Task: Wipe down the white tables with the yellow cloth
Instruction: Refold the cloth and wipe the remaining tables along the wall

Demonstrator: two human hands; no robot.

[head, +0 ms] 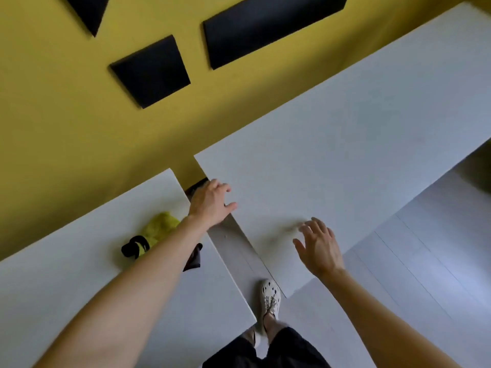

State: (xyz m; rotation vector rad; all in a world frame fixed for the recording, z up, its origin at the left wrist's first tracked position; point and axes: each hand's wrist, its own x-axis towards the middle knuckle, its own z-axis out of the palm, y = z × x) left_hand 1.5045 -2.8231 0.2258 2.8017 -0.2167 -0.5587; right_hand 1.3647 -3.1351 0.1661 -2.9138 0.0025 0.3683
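**Between two tabletops, cloth not yet in hand**

Against the mustard-yellow wall stand two pieces of furniture. A long white tabletop runs off to the right, and a second white tabletop sits to the left, with a narrow gap between them. Pale grey floor shows in that gap and to the right. Three black foam panels hang on the wall above.

Both bare forearms reach forward. The left hand lies at the near-left edge of the long tabletop, fingers loosely spread and holding nothing. Whether it presses on the edge cannot be told. The right hand hovers over the same tabletop, fingers fanned wide and empty, and it looks just clear of the surface.

The crumpled yellow cloth lies on the left tabletop, partly behind the left forearm. It sits beside a black strap-like item and a dark rag. A white perforated shoe stands in the gap.

Wiping does not look to be under way, since neither hand has the cloth. The step in hand seems to be positioning at the long tabletop. Next, one hand should probably go back to the left, take up the cloth without the black item, and bring it across the gap to wipe.
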